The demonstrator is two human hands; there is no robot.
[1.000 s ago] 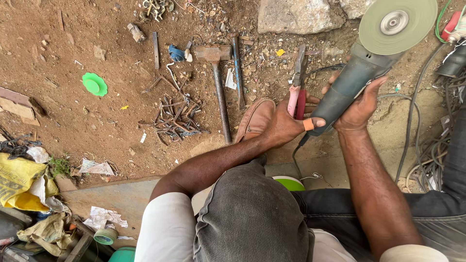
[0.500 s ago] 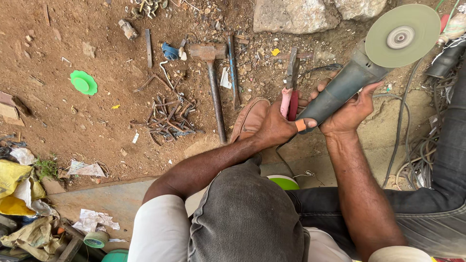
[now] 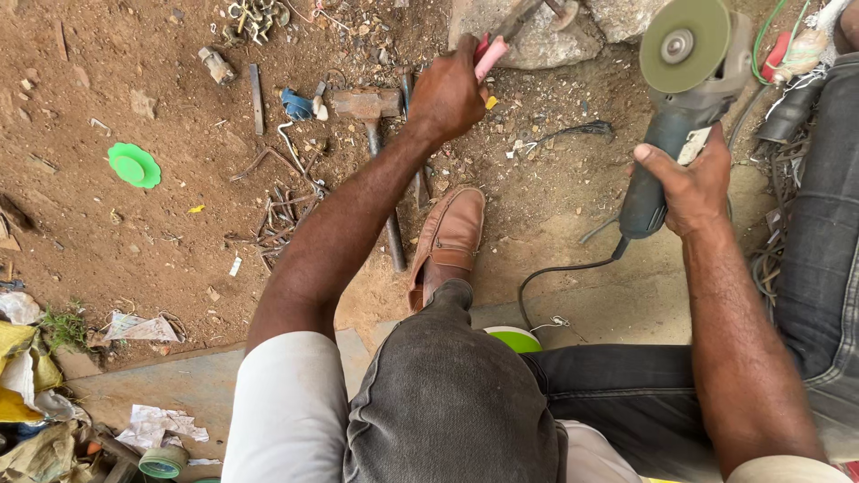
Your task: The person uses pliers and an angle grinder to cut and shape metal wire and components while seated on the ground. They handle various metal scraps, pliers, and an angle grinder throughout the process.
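Observation:
My right hand (image 3: 691, 183) grips the dark body of an angle grinder (image 3: 684, 98), its round greenish disc turned up toward the camera at the upper right. My left hand (image 3: 447, 94) is stretched forward over the dirt, closed on pliers with pink handles (image 3: 494, 46); their metal jaws point toward a grey stone (image 3: 537, 36). Below the left arm lies a hammer (image 3: 371, 112) with a rusty head and a long dark handle. My brown shoe (image 3: 450, 237) rests on the earth between the arms.
Rusty wire scraps (image 3: 282, 215), a metal bar (image 3: 257, 97) and a blue scrap (image 3: 295, 103) litter the soil. A green plastic lid (image 3: 134, 165) lies at left. The grinder's black cable (image 3: 555, 273) loops over a concrete ledge. Cables (image 3: 787, 63) pile at right; rubbish sits lower left.
My left hand left the grinder, took up the pink-handled pliers and moved forward toward the stone. The right hand now holds the grinder alone, more upright.

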